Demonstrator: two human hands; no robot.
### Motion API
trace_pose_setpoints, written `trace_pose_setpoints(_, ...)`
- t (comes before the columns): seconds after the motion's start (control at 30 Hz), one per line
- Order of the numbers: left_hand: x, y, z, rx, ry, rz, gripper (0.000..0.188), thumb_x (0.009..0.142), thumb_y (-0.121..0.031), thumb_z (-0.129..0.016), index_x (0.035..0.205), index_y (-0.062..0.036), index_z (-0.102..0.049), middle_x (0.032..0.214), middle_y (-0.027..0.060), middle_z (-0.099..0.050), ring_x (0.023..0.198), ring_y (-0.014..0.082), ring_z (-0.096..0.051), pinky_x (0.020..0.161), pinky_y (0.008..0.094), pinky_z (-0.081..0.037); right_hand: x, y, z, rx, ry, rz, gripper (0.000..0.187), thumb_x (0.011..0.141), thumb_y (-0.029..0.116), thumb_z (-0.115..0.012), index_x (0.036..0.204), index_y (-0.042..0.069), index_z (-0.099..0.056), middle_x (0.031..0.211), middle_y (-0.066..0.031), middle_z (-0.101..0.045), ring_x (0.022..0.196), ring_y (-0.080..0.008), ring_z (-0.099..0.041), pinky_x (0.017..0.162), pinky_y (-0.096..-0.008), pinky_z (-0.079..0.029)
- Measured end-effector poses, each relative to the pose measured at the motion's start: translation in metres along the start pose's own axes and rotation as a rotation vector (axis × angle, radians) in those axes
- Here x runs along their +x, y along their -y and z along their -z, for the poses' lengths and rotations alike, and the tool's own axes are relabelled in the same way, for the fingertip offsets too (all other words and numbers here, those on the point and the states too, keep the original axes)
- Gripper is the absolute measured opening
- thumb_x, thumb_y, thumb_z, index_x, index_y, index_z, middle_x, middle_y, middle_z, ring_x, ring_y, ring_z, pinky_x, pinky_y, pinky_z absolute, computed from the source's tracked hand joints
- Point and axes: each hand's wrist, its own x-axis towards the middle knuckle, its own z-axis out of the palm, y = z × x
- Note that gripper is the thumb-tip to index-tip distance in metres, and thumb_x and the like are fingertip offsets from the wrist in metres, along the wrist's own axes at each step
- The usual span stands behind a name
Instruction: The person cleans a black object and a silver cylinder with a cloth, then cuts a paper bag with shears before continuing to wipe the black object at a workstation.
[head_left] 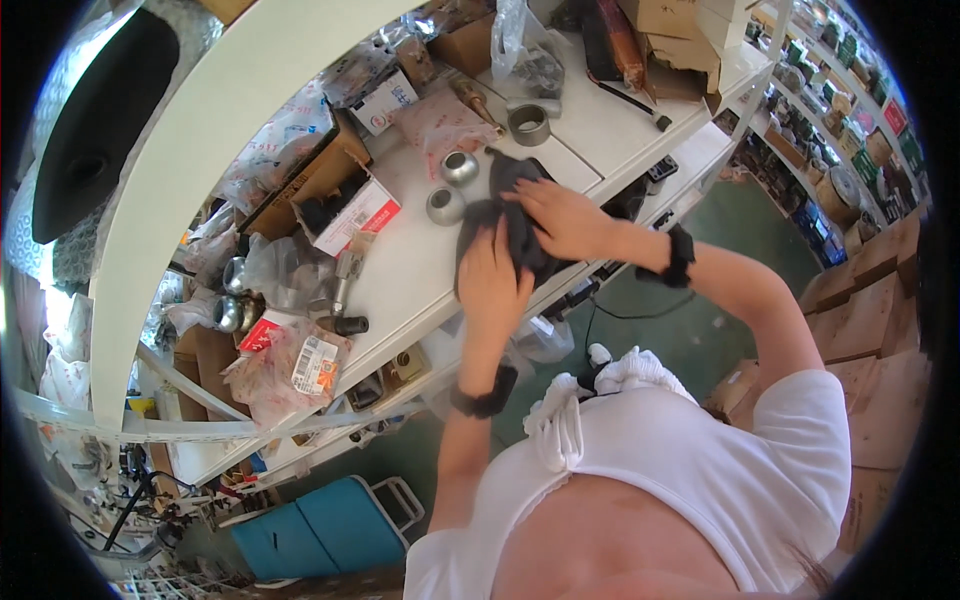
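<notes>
A dark, soft black bundle, which looks like a bag or a folded cloth, lies near the front edge of the white shelf. My left hand grips its near left side, with the fingers pointing away from me. From the right, my right hand presses its fingers into the top of the same bundle. What is inside it, if anything, is hidden. Just left of the bundle sit two silvery metal balls with holes, one nearer and one farther. A grey metal ring stands beyond them.
Left along the shelf are a red-and-white box, a metal fitting with a shaft and a labelled plastic bag. A pink bag lies behind the balls. A white curved frame rises at left. Cartons are stacked at right.
</notes>
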Motion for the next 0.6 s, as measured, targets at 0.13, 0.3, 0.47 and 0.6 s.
trace_pose_setpoints(0.13,-0.018,0.005,-0.001,0.136,-0.063,-0.014,0.057,0.071,-0.019,-0.061,0.121,0.0007,-0.042,0.117,0.0176,-0.045,0.102,0.0325,-0.047,0.087,0.0392,-0.039,0.001,0.004,-0.008,0.015,-0.034,-0.038,0.054,0.078,0.014,-0.051,0.127,0.001,-0.033,0.121,-0.0248,-0.044,0.118,-0.0353,-0.039,0.101,-0.0422,-0.029)
trace_pose_setpoints(0.3,0.003,0.006,0.001,0.092,-0.128,0.087,0.046,0.075,-0.026,-0.062,0.11,0.0008,-0.049,0.11,0.0145,-0.051,0.096,0.0304,-0.052,0.083,0.0377,-0.041,0.069,-0.002,0.006,0.143,0.194,-0.244,0.056,0.082,0.019,-0.05,0.129,-0.003,-0.028,0.119,-0.0279,-0.044,0.113,-0.0397,-0.041,0.096,-0.0423,-0.032)
trace_pose_setpoints(0.47,0.01,0.013,0.009,-0.011,-0.037,0.116,0.048,0.078,-0.028,-0.058,0.112,0.0035,-0.047,0.11,0.0173,-0.05,0.095,0.0331,-0.052,0.083,0.0385,-0.041,0.074,-0.005,-0.012,0.124,-0.02,-0.124,0.043,0.079,0.021,-0.05,0.114,-0.001,-0.038,0.107,-0.024,-0.05,0.101,-0.0384,-0.047,0.087,-0.0437,-0.036)
trace_pose_setpoints(0.6,0.0,0.018,0.012,0.01,-0.035,0.104,0.05,0.079,-0.029,-0.058,0.114,0.0036,-0.046,0.115,0.0177,-0.049,0.1,0.0334,-0.05,0.087,0.0381,-0.039,0.068,-0.011,-0.03,-0.021,-0.107,-0.142,0.041,0.077,0.023,-0.05,0.109,-0.001,-0.044,0.105,-0.0226,-0.052,0.101,-0.0367,-0.048,0.086,-0.045,-0.036)
